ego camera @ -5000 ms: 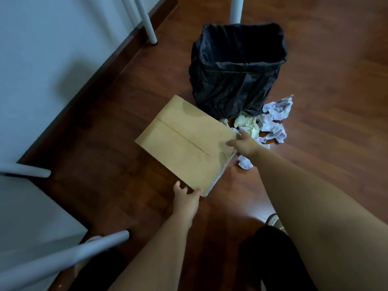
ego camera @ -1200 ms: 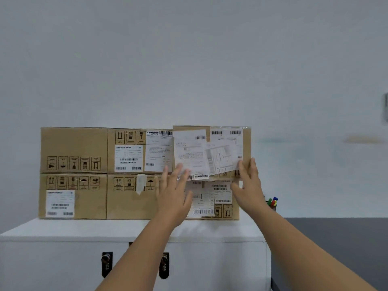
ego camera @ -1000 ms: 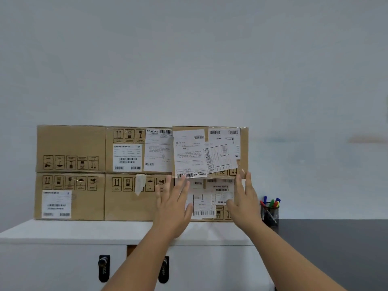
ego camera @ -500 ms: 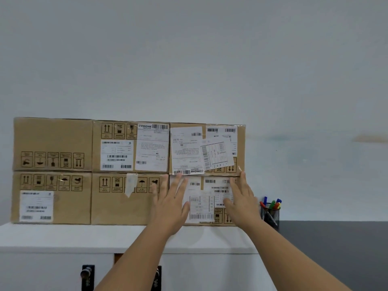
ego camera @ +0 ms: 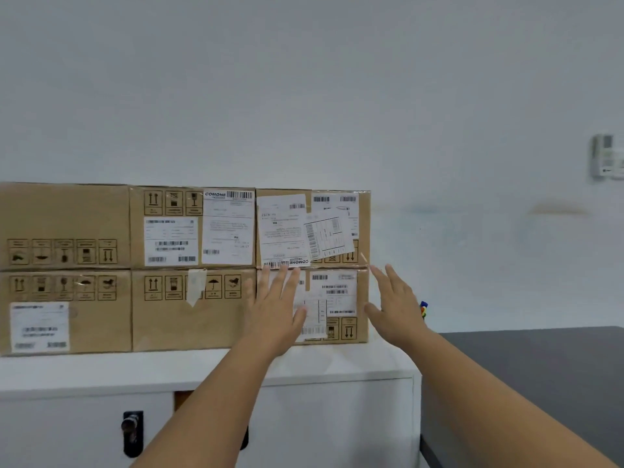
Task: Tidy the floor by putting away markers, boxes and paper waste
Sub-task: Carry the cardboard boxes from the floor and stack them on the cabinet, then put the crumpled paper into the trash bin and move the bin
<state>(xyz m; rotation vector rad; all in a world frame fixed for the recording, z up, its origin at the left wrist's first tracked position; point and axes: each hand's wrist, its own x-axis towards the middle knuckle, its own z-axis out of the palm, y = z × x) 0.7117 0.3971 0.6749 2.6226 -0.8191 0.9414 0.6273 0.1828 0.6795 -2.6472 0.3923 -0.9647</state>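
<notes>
While flat left hand [ego camera: 275,312] fronts labelled cardboard box [ego camera: 341,302], right hand [ego camera: 395,305] beside.

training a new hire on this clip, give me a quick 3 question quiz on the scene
1. True or false: the left hand grips a box.
2. How many boxes are stacked on the white cabinet? A) four B) six C) eight
3. Fill in: the top right box sits on the ____ right box.

Key: 1 false, both the left hand and the right hand are open with straight fingers. 2 B. 3 bottom.
</notes>
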